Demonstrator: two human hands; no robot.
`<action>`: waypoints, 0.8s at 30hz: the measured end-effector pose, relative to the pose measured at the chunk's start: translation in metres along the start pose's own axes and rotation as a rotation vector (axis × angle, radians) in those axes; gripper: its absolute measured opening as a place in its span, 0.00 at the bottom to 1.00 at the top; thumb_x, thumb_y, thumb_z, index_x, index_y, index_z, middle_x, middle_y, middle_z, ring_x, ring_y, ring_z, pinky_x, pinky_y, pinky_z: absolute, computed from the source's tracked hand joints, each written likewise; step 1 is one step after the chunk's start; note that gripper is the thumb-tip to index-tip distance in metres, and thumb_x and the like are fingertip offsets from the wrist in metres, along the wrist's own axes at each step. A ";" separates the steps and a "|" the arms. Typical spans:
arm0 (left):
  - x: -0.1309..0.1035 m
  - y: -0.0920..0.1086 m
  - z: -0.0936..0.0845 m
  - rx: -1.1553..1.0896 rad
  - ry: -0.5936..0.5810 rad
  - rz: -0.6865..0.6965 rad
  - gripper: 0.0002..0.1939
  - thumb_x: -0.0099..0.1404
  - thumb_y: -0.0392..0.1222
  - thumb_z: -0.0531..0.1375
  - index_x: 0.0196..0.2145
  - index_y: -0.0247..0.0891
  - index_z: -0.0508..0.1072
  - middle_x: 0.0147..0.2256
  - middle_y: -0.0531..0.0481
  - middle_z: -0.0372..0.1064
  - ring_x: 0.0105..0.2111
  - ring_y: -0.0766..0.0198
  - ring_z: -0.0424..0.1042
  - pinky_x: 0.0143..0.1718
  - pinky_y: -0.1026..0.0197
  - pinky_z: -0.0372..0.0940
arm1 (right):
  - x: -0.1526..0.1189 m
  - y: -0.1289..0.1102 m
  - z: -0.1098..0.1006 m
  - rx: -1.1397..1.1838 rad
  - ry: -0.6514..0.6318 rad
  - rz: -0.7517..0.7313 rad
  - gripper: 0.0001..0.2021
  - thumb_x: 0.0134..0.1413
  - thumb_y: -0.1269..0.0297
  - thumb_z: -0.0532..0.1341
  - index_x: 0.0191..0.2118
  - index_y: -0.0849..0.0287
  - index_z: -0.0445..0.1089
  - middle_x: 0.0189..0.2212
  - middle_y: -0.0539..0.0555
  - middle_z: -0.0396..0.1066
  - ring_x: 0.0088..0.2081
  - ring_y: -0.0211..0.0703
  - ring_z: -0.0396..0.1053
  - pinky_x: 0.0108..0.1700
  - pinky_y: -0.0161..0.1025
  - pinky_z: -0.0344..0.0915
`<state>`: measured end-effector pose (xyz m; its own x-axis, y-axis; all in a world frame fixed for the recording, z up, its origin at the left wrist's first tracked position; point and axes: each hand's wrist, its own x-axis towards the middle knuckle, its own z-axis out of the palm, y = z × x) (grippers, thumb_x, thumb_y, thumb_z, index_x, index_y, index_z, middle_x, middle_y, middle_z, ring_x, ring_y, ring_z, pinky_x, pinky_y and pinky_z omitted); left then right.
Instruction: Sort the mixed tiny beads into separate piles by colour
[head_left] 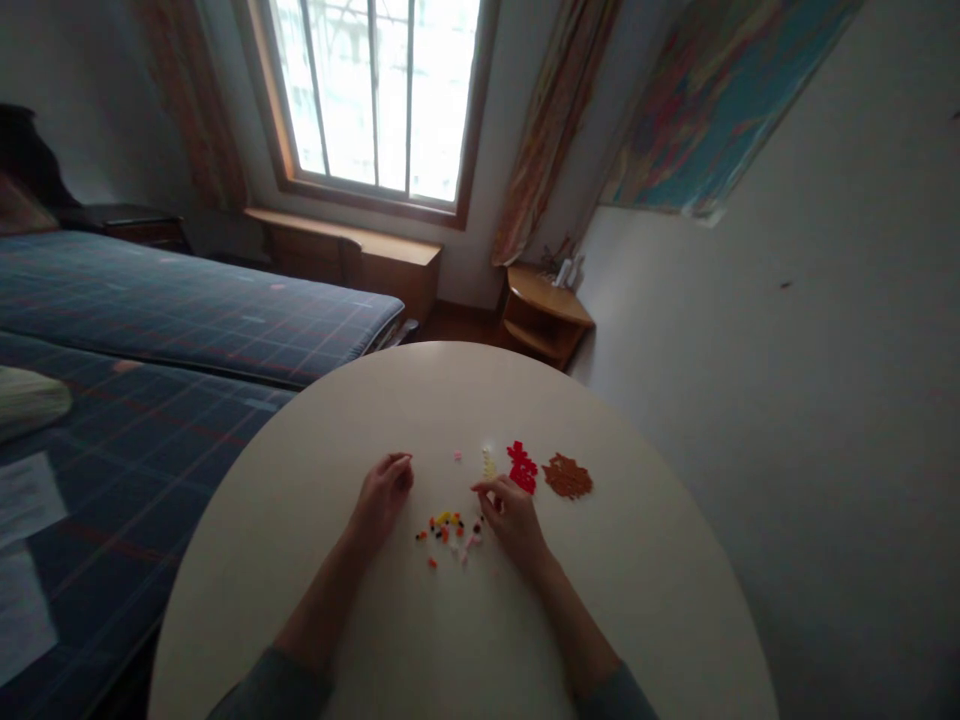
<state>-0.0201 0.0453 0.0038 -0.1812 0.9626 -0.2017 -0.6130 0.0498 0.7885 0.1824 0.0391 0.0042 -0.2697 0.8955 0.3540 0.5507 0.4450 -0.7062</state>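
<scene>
My left hand [385,492] rests at the left of the small pieces, its fingers curled into a pinch. A tiny reddish spot shows at its fingertips, too small to name. My right hand [511,512] is closed in a pinch over the right side of the loose pieces; whatever lies between its fingertips cannot be made out. Between the hands are scattered small orange and black pieces [445,535], a few yellow pieces [448,518] and some pale pink pieces [471,543]. Just beyond the right hand lie cream-coloured pieces [489,462] and a heap of red pieces [520,466].
A pile of brown pieces [568,476] lies right of the red heap, and one pink piece [457,456] sits apart. Everything is on a round white table [315,600]. Beds [187,300] stand left, a corner shelf [547,300] behind, a wall [787,420] right.
</scene>
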 end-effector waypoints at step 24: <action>-0.020 -0.011 0.002 1.325 -0.643 0.559 0.07 0.56 0.35 0.58 0.32 0.40 0.74 0.34 0.49 0.67 0.37 0.62 0.63 0.40 0.61 0.60 | -0.001 0.016 -0.017 0.205 -0.308 0.059 0.05 0.41 0.68 0.64 0.29 0.57 0.75 0.28 0.50 0.62 0.25 0.31 0.58 0.26 0.30 0.57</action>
<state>-0.0089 0.0261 0.0005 0.4103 0.8689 0.2769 0.5617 -0.4800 0.6739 0.2044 0.0447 0.0028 -0.4846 0.8650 0.1300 0.4111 0.3564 -0.8390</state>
